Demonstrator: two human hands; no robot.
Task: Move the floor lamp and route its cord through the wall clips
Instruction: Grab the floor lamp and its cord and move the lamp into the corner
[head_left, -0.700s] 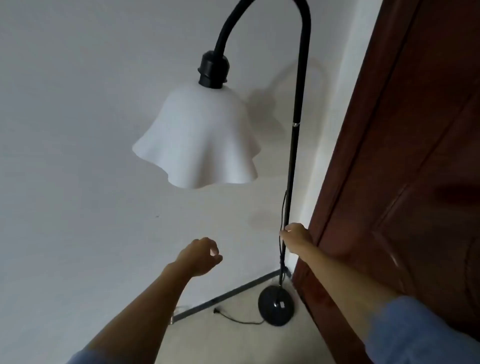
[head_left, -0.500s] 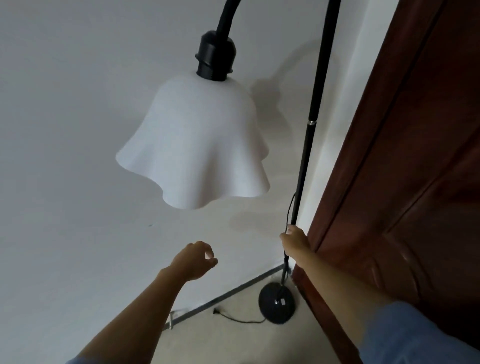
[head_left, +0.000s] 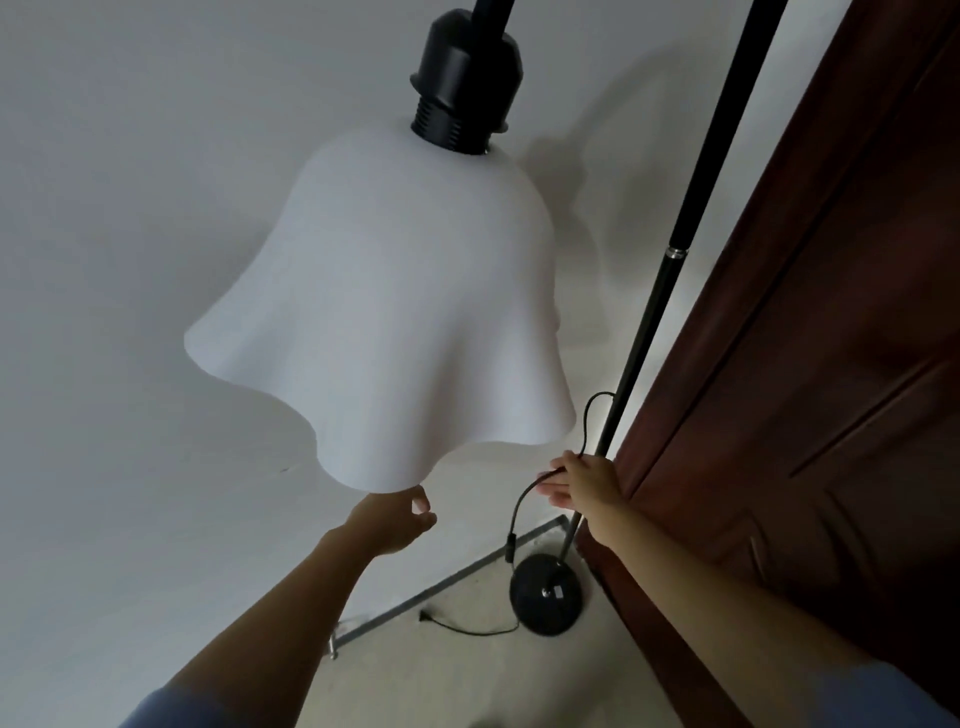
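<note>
Close up, fills most of the view: white wavy-edged bell-shaped lamp shade (head_left: 384, 312), hung from a black threaded socket (head_left: 465, 93) on the black metal floor lamp pole (head_left: 670, 280). Stands in the corner between the pale wall (head_left: 130, 208) and the dark red-brown wooden door (head_left: 831, 312), on a round black base (head_left: 545, 592) set on the light floor (head_left: 441, 675). Right hand (head_left: 584, 480) wrapped low around the pole, thin black cord (head_left: 587, 415) pinched under the thumb, other fingers (head_left: 553, 491) stretched out flat toward the wall. Cord loops out from the pole above the hand, drops below it through a small inline switch (head_left: 510, 545), then trails over the floor to a plug end (head_left: 423, 617) near the grey baseboard (head_left: 441, 587). Left hand (head_left: 395, 522) just under the shade's lowest scallop, loosely curled, fingertips (head_left: 420, 503) near one another, holding nothing. Blue sleeves (head_left: 857, 696) at the bottom edge.
</note>
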